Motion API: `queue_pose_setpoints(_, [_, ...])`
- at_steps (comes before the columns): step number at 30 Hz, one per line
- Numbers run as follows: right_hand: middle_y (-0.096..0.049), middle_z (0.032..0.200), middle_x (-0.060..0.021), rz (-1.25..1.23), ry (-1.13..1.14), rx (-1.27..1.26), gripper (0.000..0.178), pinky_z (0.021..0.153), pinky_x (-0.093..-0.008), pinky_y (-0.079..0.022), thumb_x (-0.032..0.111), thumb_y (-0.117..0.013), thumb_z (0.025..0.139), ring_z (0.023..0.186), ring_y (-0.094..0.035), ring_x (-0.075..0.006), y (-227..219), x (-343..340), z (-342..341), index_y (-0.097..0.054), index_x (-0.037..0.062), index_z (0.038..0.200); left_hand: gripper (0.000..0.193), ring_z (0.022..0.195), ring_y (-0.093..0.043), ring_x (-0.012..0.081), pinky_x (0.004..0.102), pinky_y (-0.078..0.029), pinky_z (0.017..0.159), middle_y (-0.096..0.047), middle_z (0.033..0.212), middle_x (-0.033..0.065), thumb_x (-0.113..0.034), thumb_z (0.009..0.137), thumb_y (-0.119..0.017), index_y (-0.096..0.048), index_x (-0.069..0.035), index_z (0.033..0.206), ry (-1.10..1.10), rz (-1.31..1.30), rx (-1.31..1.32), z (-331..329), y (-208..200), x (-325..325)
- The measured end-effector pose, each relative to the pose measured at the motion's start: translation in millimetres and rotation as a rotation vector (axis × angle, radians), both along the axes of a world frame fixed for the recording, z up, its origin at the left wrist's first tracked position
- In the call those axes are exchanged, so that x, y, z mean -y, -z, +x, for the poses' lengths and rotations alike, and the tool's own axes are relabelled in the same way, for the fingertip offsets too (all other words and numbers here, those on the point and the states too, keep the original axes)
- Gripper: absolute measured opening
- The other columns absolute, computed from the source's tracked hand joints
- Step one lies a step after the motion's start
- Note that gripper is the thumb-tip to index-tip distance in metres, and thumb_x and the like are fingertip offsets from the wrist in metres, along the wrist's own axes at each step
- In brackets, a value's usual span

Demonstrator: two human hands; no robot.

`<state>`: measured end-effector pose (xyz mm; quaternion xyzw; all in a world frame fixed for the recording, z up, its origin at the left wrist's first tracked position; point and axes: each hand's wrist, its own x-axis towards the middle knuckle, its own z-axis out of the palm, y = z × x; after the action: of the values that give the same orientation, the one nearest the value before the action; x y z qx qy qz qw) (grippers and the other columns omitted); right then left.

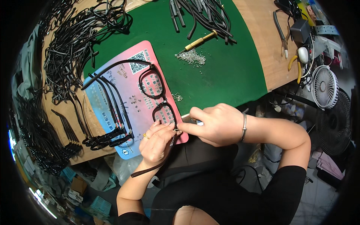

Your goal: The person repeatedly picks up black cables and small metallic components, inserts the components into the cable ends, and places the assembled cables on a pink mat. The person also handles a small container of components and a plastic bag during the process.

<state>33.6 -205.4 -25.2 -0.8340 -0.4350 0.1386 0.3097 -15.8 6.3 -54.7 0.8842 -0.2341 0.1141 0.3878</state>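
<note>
A black eyeglass frame lies across a pink and blue printed card mat, one temple arm spread toward the far left. My left hand pinches the frame at its near hinge corner, and the other temple runs back along that wrist. Curled close by, my right hand has its index fingertip at the same hinge. A small white and blue piece shows under its fingers; the rest is hidden. Several assembled black frames stand together on the mat's left side. Tiny metal parts are scattered over the mat.
A brass-coloured screwdriver lies beside a heap of small metal parts on the green cloth. Loose black temples lie at the back, with a large frame pile at left. Pliers and a fan are at right.
</note>
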Motion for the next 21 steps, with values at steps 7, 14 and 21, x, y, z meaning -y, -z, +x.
queue_pose_setpoints(7, [-0.054,0.083,-0.007,-0.067,-0.072,0.008,0.029,0.043,-0.0304,-0.048,0.011,-0.061,0.073,0.055,-0.061,-0.0195,2,-1,8,-0.058,0.0096,0.102,0.018,0.076,-0.065,0.0216,0.0371,-0.052,0.08,-0.068,0.083,0.0072,-0.005,0.065,-0.077,-0.065,-0.005,0.078,0.018,0.013,0.022,1,3,-3])
queue_pose_setpoints(14, [-0.053,0.083,-0.0098,-0.101,-0.105,-0.032,0.025,0.043,-0.0319,-0.049,0.01,-0.059,0.075,0.056,-0.062,-0.0219,1,-5,9,-0.056,0.0062,0.099,0.017,0.076,-0.065,0.0212,0.0378,-0.052,0.081,-0.068,0.082,0.0078,-0.005,0.064,-0.077,-0.065,-0.004,0.076,0.033,-0.024,0.031,1,5,-2])
queue_pose_setpoints(21, [-0.053,0.083,-0.0089,-0.133,-0.088,0.036,0.026,0.045,-0.0322,-0.048,0.013,-0.059,0.077,0.058,-0.062,-0.022,-1,-4,8,-0.056,0.0075,0.102,0.016,0.078,-0.064,0.0204,0.0405,-0.05,0.085,-0.067,0.084,0.0065,-0.003,0.065,-0.075,-0.064,-0.006,0.077,0.012,-0.069,0.015,-2,10,-1])
